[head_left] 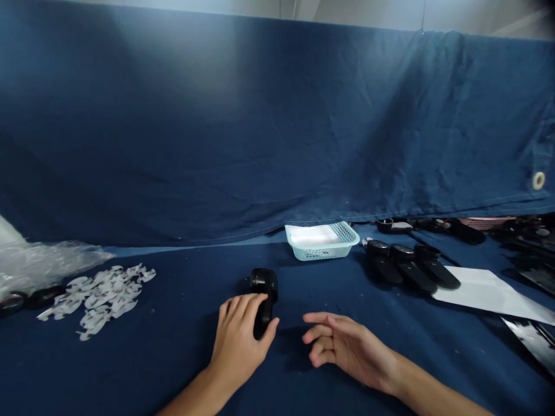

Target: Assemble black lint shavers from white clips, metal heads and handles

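1. Left hand [238, 346]: placed over the black handled piece [263, 282], with the fingers curled across its shaft and the thumb pressed along its near side. The piece is clamped in this hand, its round head directed away from the wearer.
2. Right hand [347, 352]: held open and empty, with the fingers loosely curved toward the left hand. The hands are kept apart, with a narrow gap between them.
3. Desk [182, 375]: covered in navy cloth, on which both hands and the black handled piece are positioned.
4. Silvery printed sheet [531, 341]: placed at the right edge of the view, partly cut off by the frame.
5. White die-cut pieces [97, 300]: scattered in a loose cluster to the left of the hands.
6. Two round black parts [45, 296]: set at the far left, just beside clear bubble wrap [39, 260].
7. Three black handled pieces [407, 268]: lined up side by side to the right, their ends resting on a white paper sheet [485, 294].
8. Pale blue plastic basket [321, 242]: placed at the back of the desk, with white material lying inside.
9. Further dark items [468, 231]: massed along the far right, too dim to be identified.
10. Navy cloth curtain [260, 127]: hung behind the desk, with a metal grommet [538, 180] set near its right edge.
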The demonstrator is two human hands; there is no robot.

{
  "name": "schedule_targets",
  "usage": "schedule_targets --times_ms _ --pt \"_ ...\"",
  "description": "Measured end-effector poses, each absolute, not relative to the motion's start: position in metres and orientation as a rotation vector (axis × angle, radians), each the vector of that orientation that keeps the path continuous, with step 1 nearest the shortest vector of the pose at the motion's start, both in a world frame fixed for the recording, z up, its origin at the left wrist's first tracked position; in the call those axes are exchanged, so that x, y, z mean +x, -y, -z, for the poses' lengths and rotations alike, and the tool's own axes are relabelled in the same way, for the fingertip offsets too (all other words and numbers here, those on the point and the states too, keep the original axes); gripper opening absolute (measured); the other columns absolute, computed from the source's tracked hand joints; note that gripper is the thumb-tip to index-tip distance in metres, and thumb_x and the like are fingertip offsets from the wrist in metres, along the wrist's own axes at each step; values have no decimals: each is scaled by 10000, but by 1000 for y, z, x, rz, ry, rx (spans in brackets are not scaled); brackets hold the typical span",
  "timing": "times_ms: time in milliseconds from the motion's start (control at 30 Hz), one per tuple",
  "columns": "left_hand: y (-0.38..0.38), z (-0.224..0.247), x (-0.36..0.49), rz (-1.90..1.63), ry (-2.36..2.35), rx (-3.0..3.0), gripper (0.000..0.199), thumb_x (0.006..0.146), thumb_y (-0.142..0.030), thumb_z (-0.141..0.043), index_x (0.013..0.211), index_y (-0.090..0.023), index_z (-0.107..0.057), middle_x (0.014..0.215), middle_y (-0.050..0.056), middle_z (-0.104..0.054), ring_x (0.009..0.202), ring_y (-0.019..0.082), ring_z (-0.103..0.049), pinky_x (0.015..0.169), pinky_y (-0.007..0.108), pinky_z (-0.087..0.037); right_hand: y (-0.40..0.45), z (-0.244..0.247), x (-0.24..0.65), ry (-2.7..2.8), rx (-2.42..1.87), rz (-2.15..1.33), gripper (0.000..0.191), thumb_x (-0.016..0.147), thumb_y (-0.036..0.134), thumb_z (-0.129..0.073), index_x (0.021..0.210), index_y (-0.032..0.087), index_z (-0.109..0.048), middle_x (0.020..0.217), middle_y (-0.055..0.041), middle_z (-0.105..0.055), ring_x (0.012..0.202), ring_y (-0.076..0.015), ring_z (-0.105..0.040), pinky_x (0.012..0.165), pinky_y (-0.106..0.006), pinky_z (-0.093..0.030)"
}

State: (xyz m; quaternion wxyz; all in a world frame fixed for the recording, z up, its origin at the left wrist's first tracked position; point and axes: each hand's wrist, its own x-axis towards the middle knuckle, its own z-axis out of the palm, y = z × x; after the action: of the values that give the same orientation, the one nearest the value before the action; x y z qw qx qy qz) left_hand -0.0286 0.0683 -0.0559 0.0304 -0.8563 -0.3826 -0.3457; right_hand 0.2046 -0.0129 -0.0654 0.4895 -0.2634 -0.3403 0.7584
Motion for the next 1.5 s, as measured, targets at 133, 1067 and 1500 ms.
schedule_targets --times_ms 133,1067,1500 --pt "-67 58 -29 969 985 -2718 280 882 -230 -553 1158 -262 -591 1143 62 -629 1053 264 -555 934 469 -393 12 65 206 1001 -982 -1375 351 880 411 -527 1072 144 -647 733 -68 -676 650 -207 -637 703 -390 -484" --pt "-64 49 -30 675 927 -2977 528 925 -279 -479 1432 -247 -334 1530 96 -282 1365 286 -323 1071 492 -380 17 68 218 1778 -1376 -426 511 874 332 -582 1365 355 -444 1481 -57 -373 1336 -324 -342 1102 -548 -243" --pt "-62 39 -33 757 922 -3140 543 912 -386 -529 1420 -293 -360 1422 76 -472 1245 262 -481 1029 451 -411 16 65 220 1613 -1449 -634 338 956 427 -429 1251 323 -557 1177 -54 -655 1097 -274 -573 979 -471 -396"
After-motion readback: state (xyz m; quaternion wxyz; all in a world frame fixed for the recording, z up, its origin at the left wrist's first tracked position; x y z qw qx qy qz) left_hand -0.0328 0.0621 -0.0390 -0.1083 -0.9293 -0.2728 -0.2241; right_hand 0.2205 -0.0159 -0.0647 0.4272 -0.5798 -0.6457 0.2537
